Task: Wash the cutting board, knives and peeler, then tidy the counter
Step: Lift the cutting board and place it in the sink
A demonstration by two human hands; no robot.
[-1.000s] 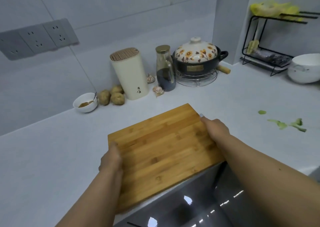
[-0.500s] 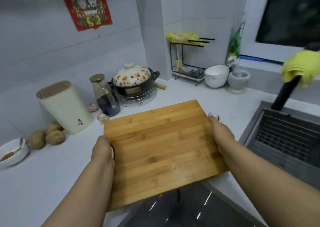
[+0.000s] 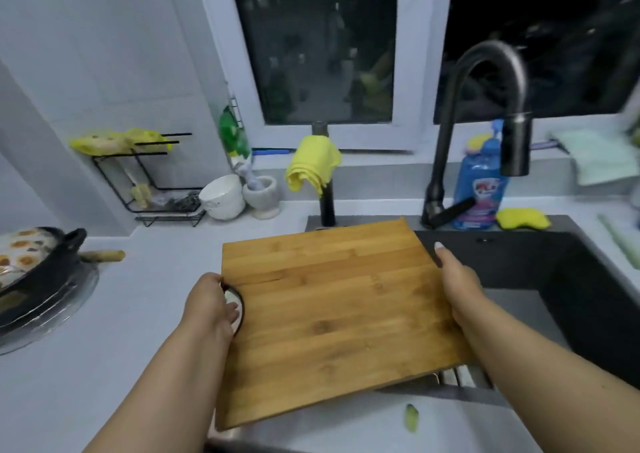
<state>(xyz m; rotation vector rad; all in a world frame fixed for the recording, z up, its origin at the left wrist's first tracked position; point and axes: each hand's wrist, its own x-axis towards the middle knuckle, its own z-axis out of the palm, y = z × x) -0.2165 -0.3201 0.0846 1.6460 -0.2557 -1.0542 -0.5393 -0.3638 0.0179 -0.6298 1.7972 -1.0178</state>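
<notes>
A bamboo cutting board (image 3: 332, 314) is held flat in the air, its right part over the dark sink (image 3: 561, 279). My left hand (image 3: 211, 309) grips its left edge at the round handle hole, fingers curled through it. Along the right edge my right hand (image 3: 457, 279) holds the board, fingers lying on the rim and thumb hidden underneath. No knife or peeler shows in the head view.
A dark faucet (image 3: 485, 113) arches over the sink, with a blue soap bottle (image 3: 479, 182) and yellow sponge (image 3: 523, 217) behind. A yellow cloth (image 3: 311, 165) hangs on a post. White bowl (image 3: 221, 196), mortar (image 3: 261, 194), wire rack (image 3: 145, 182) and flowered pot (image 3: 31, 265) stand left. A green scrap (image 3: 411, 417) lies on the counter's front.
The view has swung right, from the counter with the knife block to the sink. Both hands have carried the cutting board rightward, and it now partly overhangs the sink.
</notes>
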